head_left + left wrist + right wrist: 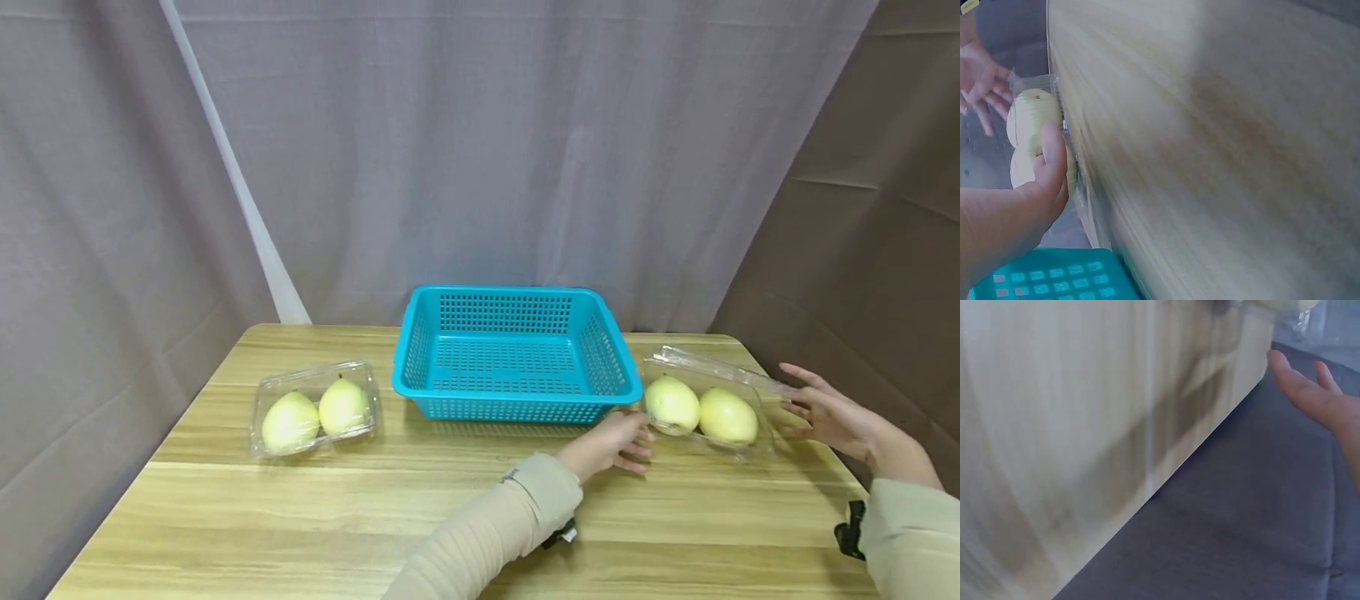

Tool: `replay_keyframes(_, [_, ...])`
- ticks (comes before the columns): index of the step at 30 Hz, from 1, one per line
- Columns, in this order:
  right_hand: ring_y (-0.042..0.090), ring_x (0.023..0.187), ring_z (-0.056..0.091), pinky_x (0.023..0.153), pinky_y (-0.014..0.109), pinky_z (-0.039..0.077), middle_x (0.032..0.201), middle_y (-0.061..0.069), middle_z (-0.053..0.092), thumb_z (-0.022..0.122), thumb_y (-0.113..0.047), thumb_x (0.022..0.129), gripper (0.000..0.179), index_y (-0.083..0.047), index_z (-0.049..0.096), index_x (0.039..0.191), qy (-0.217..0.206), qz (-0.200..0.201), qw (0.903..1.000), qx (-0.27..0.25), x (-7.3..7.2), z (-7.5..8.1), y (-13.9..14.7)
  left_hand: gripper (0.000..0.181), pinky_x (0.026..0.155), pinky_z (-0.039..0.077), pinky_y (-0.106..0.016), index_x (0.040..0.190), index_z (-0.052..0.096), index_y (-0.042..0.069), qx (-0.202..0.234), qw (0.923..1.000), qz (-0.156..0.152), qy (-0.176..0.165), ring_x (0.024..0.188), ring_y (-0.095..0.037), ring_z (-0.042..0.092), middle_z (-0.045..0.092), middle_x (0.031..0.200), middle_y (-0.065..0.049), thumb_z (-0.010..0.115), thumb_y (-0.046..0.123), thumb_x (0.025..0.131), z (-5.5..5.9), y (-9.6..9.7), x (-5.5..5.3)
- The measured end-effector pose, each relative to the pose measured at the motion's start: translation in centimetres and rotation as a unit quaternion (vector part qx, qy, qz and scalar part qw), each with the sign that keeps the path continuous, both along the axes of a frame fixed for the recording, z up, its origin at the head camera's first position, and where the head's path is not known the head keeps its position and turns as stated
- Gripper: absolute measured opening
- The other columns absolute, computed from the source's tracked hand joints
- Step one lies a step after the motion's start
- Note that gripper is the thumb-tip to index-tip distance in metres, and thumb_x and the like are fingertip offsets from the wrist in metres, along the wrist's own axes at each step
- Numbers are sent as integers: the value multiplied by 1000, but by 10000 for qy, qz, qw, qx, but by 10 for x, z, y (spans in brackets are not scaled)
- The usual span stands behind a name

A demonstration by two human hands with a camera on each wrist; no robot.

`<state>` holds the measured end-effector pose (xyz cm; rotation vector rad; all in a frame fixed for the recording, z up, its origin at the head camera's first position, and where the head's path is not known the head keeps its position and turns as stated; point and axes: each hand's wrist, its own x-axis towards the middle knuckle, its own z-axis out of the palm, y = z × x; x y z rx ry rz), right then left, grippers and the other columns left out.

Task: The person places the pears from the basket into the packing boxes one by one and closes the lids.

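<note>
A clear plastic box [738, 446] with two pale yellow-green pears [672, 405] lies at the right of the table, its clear lid [705, 363] raised along the far side. At the box's left end is my left hand [611, 443], fingers loosely extended; whether it touches the box I cannot tell. My right hand [832, 417] is beside the right end with its fingers spread, close to the lid's edge. In the right wrist view, the right hand [1316, 394] has nothing in its fingers. The left wrist view shows the left thumb [1052, 153] in front of the pears.
A turquoise perforated basket [517, 404] stands at the back middle of the wooden table [337, 517], close to my left hand. Another clear box [315, 375] with two pears sits on the left. Grey curtains [487, 150] hang behind the table.
</note>
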<state>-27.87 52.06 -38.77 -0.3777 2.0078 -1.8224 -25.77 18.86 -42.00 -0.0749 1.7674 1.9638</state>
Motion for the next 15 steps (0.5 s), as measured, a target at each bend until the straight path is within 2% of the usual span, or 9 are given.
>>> replay_keyframes(2, [-12, 95, 45, 79, 28, 49, 138, -16, -1, 20, -16, 104, 46, -55, 18, 128, -183, 22, 9986, 495, 2, -5, 2, 24, 84, 52, -56, 112, 55, 4, 16, 10000, 51, 5, 97, -39, 62, 63, 100, -16, 48, 21, 97, 0, 0, -1])
replay_keyframes(4, [-16, 92, 44, 84, 34, 50, 148, 3, -23, 22, -19, 104, 51, -56, 3, 133, -428, 89, 9948, 919, 3, -8, 4, 32, 84, 53, -56, 116, 55, 3, 31, 10000, 22, 23, 98, -39, 62, 63, 101, -16, 46, 28, 98, 0, 0, -3])
replay_keyframes(7, [-20, 94, 44, 91, 43, 49, 143, 27, -37, 26, -22, 104, 68, -41, -29, 139, -724, 312, 9857, 1487, 4, -11, 5, 46, 84, 52, -56, 123, 55, 2, 70, 9999, -138, 56, 99, -40, 61, 63, 102, -16, 43, 39, 98, -1, -1, -5])
replay_keyframes(9, [-16, 96, 48, 94, 48, 48, 145, 38, -12, 29, -22, 103, 77, -23, -39, 138, -810, 429, 9790, 1819, 4, -13, 5, 54, 85, 52, -56, 127, 54, 3, 63, 9996, -259, 50, 101, -40, 61, 63, 103, -16, 41, 46, 98, -1, -3, -6])
replay_keyframes(10, [-12, 99, 51, 95, 47, 48, 143, 36, 4, 31, -22, 103, 79, -15, -41, 137, -853, 478, 9769, 1900, 3, -13, 6, 56, 85, 52, -57, 128, 54, 3, 58, 9995, -299, 50, 101, -41, 61, 63, 103, -16, 41, 48, 97, -1, -4, -6])
replay_keyframes(11, [-8, 101, 53, 94, 46, 49, 141, 35, 11, 31, -22, 103, 81, -12, -41, 136, -895, 525, 9753, 1950, 3, -13, 5, 58, 85, 52, -56, 129, 53, 4, 24, 9994, -350, 63, 101, -40, 61, 63, 104, -16, 41, 50, 97, -2, -4, -6])
replay_keyframes(13, [-1, 102, 56, 93, 43, 49, 134, 16, 35, 34, -21, 103, 83, -9, -41, 136, -1021, 585, 9735, 1960, 3, -14, 5, 60, 85, 52, -56, 131, 52, 5, -37, 9989, -457, 113, 101, -40, 62, 64, 105, -16, 40, 53, 96, -2, -5, -7])
replay_keyframes(14, [2, 103, 57, 92, 42, 50, 127, 4, 41, 35, -21, 102, 84, -6, -41, 136, -1082, 617, 9726, 1964, 4, -13, 5, 61, 85, 52, -56, 132, 52, 6, -87, 9986, -510, 146, 101, -40, 62, 64, 106, -16, 39, 53, 96, -2, -5, -8])
replay_keyframes(15, [5, 103, 59, 90, 41, 50, 124, 2, 43, 36, -21, 102, 85, -4, -41, 136, -1163, 641, 9719, 1944, 4, -13, 4, 61, 85, 52, -55, 132, 52, 6, -130, 9983, -542, 182, 101, -39, 62, 64, 106, -16, 39, 54, 96, -3, -5, -9])
